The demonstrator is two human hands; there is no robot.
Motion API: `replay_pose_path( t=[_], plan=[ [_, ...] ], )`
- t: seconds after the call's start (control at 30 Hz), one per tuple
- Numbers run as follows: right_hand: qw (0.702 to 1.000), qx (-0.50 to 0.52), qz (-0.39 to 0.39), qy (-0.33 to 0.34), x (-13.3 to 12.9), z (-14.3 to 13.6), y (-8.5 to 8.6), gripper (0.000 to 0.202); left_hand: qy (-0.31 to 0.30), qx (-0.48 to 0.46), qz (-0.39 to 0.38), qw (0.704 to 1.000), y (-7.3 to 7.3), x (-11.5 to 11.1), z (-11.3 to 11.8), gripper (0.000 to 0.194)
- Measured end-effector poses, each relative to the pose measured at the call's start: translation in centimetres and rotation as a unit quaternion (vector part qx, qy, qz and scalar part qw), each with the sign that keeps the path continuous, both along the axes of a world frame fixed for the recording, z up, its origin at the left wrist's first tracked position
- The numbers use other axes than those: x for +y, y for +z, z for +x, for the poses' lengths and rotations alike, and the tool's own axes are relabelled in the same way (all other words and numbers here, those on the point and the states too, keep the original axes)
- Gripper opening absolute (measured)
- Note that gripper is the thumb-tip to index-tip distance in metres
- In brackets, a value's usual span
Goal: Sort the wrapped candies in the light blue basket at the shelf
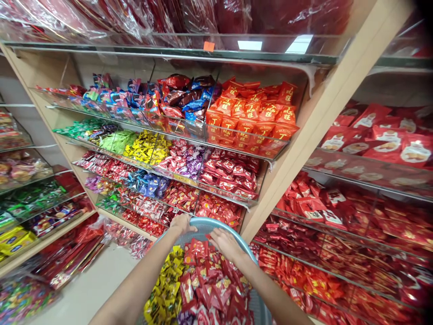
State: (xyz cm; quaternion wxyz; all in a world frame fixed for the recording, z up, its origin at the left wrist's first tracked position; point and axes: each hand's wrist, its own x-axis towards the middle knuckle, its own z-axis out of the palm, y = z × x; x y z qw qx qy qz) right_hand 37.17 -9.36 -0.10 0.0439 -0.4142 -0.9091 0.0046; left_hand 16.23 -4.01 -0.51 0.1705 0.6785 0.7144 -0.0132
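A light-blue plastic basket (208,222) stands in front of me against the lower shelves. Yellow-wrapped candies (165,289) fill its left side, and red-wrapped candies (211,289) its middle and right. A few purple wrappers (187,317) show near the bottom. My left hand (181,224) is closed on the basket's far rim, thumb toward the inside. Inside the far right part of the basket is my right hand (223,243), its fingers curled downward. A small red wrapper (207,236) shows at its fingertips; the fingers' undersides are hidden.
Tiered clear-fronted shelves rise ahead, with orange-red packets (245,115), yellow candies (149,146) and blue candies (148,183). A slanting wooden post (297,140) divides them from shelves of red packets (363,216). Glossy plastic-wrapped goods (135,16) lie above. Pale floor (98,280) shows at lower left.
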Motion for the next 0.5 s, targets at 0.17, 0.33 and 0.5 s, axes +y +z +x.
replay_pose_path(
  t=[0.17,0.33,0.5],
  plan=[
    [0.999,-0.039,0.014,-0.025,-0.1,-1.3,-1.5,0.019,0.0,0.004,-0.001,1.0,0.2,-0.1,0.0,0.051],
    [0.998,-0.044,0.013,-0.038,-0.6,-2.4,-2.5,0.018,0.0,0.017,0.002,1.0,-0.1,0.1,-0.1,0.054],
    [0.998,-0.013,0.015,-0.059,-0.1,-2.3,-1.2,0.018,0.001,0.014,0.01,1.0,-0.5,0.2,-0.1,0.057]
  ],
)
